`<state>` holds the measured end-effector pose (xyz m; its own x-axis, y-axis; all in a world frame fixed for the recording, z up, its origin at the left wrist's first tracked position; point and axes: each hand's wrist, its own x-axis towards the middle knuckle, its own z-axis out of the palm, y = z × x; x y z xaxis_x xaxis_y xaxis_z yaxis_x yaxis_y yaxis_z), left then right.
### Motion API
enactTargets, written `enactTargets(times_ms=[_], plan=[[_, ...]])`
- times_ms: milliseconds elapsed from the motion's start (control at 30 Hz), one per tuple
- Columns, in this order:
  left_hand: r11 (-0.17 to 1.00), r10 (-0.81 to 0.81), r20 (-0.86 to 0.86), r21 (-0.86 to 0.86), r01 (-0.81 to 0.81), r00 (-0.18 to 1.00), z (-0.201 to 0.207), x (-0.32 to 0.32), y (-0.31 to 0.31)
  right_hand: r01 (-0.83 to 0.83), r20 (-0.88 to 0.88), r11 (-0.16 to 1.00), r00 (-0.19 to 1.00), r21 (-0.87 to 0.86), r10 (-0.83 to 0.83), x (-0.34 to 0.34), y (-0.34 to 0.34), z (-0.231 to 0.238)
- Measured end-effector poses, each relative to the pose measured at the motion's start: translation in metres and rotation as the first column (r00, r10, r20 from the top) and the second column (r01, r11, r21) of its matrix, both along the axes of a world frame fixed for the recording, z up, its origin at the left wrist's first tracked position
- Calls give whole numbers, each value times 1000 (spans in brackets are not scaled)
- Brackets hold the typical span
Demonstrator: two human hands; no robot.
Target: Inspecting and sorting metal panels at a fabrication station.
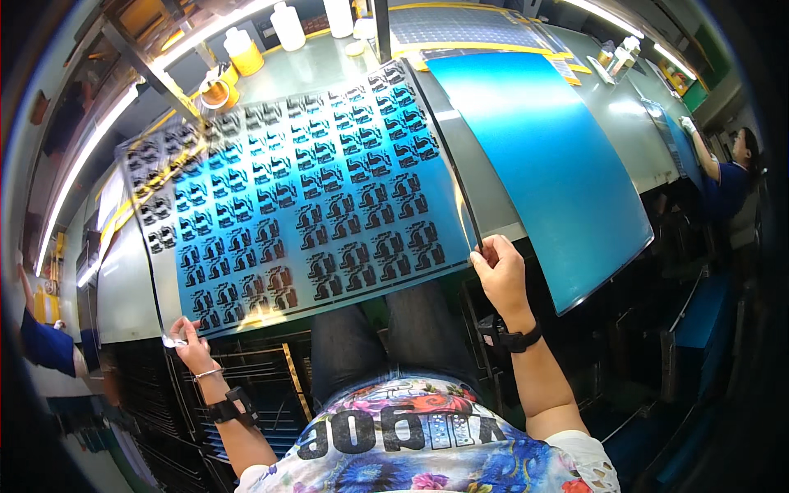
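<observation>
A large clear film (312, 226) printed with rows of black patterns is spread out in front of me. Through it shows a blue sheet (448, 234), whose contact with the film I cannot make out. My left hand (194, 348) pinches the film's near left corner. At the near right corner, my right hand (503, 278) has thumb and fingers closed on the film's edge. A second, bare blue sheet (546, 177) with a glossy surface lies to the right, its near end jutting past the table's edge.
White bottles (288, 26) and a yellow-labelled bottle (243, 52) stand at the back, near a tape roll (215, 94). Yellow-edged panels (464, 29) lie at the far side. Dark racks (255, 386) sit below the table. Co-workers (727, 177) are at both sides.
</observation>
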<state>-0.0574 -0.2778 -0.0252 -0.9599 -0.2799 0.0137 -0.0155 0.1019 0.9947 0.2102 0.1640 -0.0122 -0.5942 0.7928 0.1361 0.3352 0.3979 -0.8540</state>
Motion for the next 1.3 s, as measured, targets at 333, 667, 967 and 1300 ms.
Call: enactTargets(times_ms=[333,667,967,1300], plan=[[998,48,148,24,-52,988,-20,-13,-11,-5,74,993,997,116,-4,-2,4,-2],[956,-63,109,-279,92,992,14,-27,-34,8,99,973,995,230,-32,14,-10,-22],[835,128,-177,-512,-202,976,-38,0,-62,-58,106,966,994,252,32,20,-3,-33],[993,79,17,84,-80,997,-35,-12,-54,-70,161,973,986,220,35,17,-3,-21]])
